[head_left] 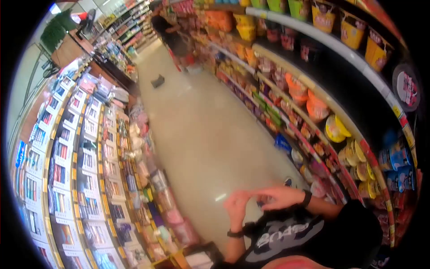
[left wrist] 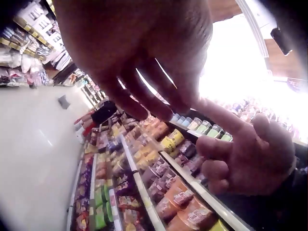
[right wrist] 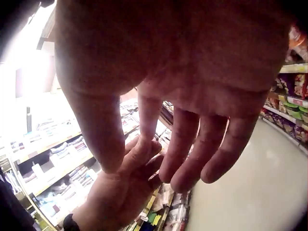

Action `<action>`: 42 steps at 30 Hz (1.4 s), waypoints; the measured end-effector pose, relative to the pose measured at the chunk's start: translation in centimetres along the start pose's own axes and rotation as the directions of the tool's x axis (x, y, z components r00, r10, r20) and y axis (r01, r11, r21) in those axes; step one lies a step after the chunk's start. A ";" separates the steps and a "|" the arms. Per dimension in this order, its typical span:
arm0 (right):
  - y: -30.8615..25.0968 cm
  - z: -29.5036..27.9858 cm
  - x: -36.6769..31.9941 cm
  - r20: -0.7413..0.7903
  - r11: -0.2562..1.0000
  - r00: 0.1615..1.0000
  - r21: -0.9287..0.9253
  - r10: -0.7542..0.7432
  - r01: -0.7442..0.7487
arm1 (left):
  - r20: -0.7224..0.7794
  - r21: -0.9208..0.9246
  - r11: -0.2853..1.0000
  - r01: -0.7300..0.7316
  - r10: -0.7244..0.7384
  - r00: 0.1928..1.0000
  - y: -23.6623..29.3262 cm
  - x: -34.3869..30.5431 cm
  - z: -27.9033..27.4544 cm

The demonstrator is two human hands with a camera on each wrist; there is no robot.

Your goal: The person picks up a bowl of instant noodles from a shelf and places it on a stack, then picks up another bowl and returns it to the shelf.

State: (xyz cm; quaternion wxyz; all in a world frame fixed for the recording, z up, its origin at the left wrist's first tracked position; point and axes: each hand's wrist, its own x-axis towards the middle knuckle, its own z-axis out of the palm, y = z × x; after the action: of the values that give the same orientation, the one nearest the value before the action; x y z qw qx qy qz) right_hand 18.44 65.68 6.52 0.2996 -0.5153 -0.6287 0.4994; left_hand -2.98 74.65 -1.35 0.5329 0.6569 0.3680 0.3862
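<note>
In the head view my left hand (head_left: 236,207) and right hand (head_left: 283,197) are raised in front of my body, their fingers meeting at the tips. Neither holds an object. The left wrist view shows the right hand (left wrist: 255,161) with its index finger stretched to the left hand (left wrist: 139,53); its other fingers bend loosely. From the right wrist, the right hand (right wrist: 192,96) spreads large in front, fingers pointing down, and its index finger touches the left hand (right wrist: 120,192) near the thumb. A dark band (head_left: 235,233) circles the left wrist, another band (head_left: 307,198) the right.
I stand in a shop aisle with a pale floor (head_left: 201,134). Shelves of boxed goods (head_left: 89,157) line the left; shelves of snack tubs (head_left: 316,107) line the right. Farther along, a person (head_left: 172,36) stands by the right shelves, and a dark object (head_left: 157,81) lies on the floor.
</note>
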 end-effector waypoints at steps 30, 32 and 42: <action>7.7 -39.4 -5.5 -0.932 0.978 0.360 0.103 0.031 0.182 | 0.506 0.301 0.886 -0.353 0.166 0.847 7.0 30.1 22.5; 7.8 -41.3 -7.9 -0.951 0.977 0.302 0.124 0.068 0.172 | 0.545 0.268 0.882 -0.388 0.193 0.816 7.8 32.0 25.2; 12.1 -42.1 -15.7 -0.949 0.951 -0.149 0.294 0.278 -0.099 | 0.638 0.019 0.953 -0.302 0.221 0.738 10.2 40.9 35.6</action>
State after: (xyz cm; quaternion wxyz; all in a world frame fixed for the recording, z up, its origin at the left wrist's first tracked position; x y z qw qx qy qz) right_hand 64.76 63.92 10.90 0.6207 -0.7796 -0.0810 0.0224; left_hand 47.42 94.78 8.65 0.5242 0.8240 0.0957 0.1924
